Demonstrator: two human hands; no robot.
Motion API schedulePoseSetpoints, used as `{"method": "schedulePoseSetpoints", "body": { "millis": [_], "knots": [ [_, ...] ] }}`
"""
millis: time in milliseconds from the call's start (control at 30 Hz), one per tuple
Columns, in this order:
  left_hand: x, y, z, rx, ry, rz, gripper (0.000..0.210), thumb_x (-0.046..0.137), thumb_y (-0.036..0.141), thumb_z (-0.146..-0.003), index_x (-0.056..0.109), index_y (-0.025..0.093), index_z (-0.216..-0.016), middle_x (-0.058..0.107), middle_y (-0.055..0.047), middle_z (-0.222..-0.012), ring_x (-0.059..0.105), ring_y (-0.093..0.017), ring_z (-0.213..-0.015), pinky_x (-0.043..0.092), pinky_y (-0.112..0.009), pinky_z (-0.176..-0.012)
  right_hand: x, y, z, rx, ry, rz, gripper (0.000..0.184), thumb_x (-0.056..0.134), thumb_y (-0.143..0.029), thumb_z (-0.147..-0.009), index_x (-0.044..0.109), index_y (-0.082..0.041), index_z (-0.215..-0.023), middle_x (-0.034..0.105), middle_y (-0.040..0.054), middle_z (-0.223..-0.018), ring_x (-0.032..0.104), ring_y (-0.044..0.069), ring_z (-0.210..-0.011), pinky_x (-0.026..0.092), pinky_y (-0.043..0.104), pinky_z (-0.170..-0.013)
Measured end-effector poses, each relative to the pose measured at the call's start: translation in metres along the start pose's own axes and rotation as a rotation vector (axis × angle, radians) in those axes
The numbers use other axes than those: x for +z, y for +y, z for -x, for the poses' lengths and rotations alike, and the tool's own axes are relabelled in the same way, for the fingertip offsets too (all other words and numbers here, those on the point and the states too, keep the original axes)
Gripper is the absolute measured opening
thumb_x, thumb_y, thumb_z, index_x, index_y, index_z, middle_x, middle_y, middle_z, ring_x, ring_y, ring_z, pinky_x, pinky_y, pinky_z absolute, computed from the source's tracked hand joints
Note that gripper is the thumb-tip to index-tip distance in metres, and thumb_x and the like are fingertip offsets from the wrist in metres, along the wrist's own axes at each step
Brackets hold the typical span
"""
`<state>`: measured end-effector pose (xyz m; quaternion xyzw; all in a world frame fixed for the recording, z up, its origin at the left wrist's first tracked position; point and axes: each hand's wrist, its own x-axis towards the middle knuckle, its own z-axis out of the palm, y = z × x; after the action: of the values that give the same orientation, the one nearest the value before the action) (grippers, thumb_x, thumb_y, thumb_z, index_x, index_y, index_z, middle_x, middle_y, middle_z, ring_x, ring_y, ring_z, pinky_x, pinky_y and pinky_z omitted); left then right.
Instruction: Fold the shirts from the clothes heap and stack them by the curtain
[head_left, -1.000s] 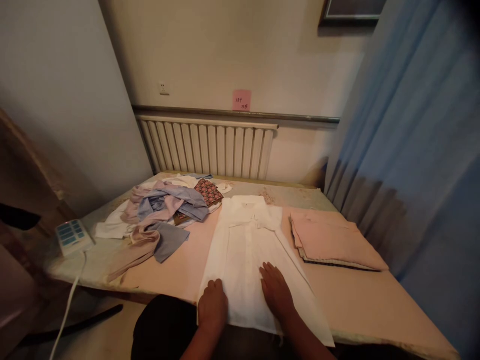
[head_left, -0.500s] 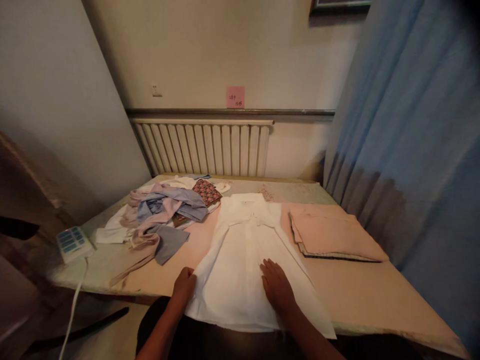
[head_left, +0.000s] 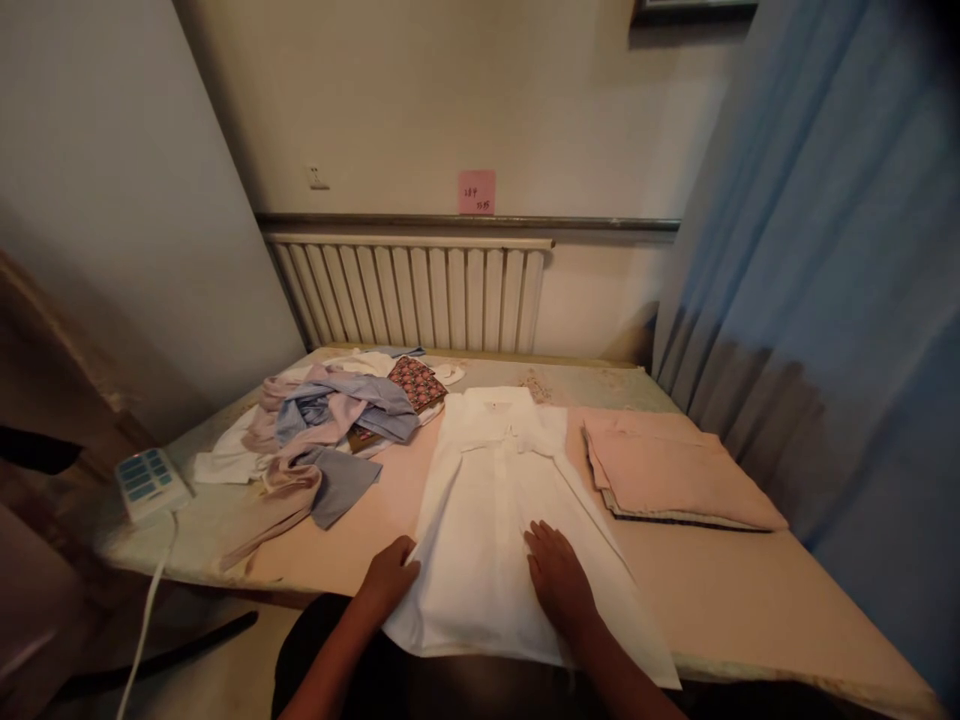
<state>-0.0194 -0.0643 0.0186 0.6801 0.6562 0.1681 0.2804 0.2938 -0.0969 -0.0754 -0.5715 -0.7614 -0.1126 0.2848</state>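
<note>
A white shirt (head_left: pixel 480 570) lies spread on the table, collar at the far end, its hem reaching the near table edge. Two long folds run down its sides from the middle. My left hand (head_left: pixel 390 575) is closed on the shirt's left edge near the hem, thumb on top. On the right half of the shirt's body, my right hand (head_left: pixel 556 575) rests palm down with fingers stretched out. The fingertips of my left hand are hidden under the cloth.
Crumpled clothes (head_left: pixel 322 420) in pink, blue, grey and white lie at the left. A folded pink garment stack (head_left: pixel 682 470) is at the right. A white power strip (head_left: pixel 151 482) with a cable sits at the left edge. A blue curtain (head_left: pixel 810 300) hangs at the right.
My left hand has moved slightly right, drawing the shirt's left edge inward. My right hand stays flat in about the same place on the shirt. The view has shifted slightly.
</note>
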Motion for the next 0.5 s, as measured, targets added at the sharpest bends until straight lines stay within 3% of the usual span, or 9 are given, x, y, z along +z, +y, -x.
{"method": "schedulePoseSetpoints", "body": {
  "millis": [267,400,500],
  "knots": [
    [0.023,0.025,0.005,0.121,-0.204,-0.277,0.013,0.044,0.013,-0.071,0.055,0.02,-0.075,0.065,-0.006,-0.083,0.061,-0.02,-0.082,0.036,-0.029,-0.068,0.003,0.001,-0.001,0.012,-0.027,0.012,0.038,0.044,-0.017,-0.089,0.06,-0.019,-0.124,0.057,0.0078,-0.133,0.048,0.024,-0.128,0.037,0.044,-0.108],
    [0.018,0.037,0.0,0.173,-0.305,-0.351,0.016,0.052,0.021,-0.067,0.06,0.018,-0.082,0.066,-0.01,-0.091,0.063,-0.026,-0.084,0.039,-0.032,-0.069,0.004,0.002,0.0,0.0,-0.02,0.051,0.039,0.045,-0.018,-0.089,0.059,-0.021,-0.125,0.057,0.0065,-0.133,0.05,0.023,-0.126,0.039,0.043,-0.107],
    [0.011,0.047,-0.017,0.174,-0.351,-0.26,0.019,0.055,0.03,-0.07,0.061,0.018,-0.084,0.067,-0.009,-0.09,0.063,-0.023,-0.075,0.04,-0.03,-0.063,0.005,0.003,0.0,-0.027,0.001,0.091,0.038,0.047,-0.02,-0.089,0.059,-0.022,-0.125,0.058,0.0061,-0.133,0.052,0.023,-0.124,0.042,0.042,-0.105]
  ]
}}
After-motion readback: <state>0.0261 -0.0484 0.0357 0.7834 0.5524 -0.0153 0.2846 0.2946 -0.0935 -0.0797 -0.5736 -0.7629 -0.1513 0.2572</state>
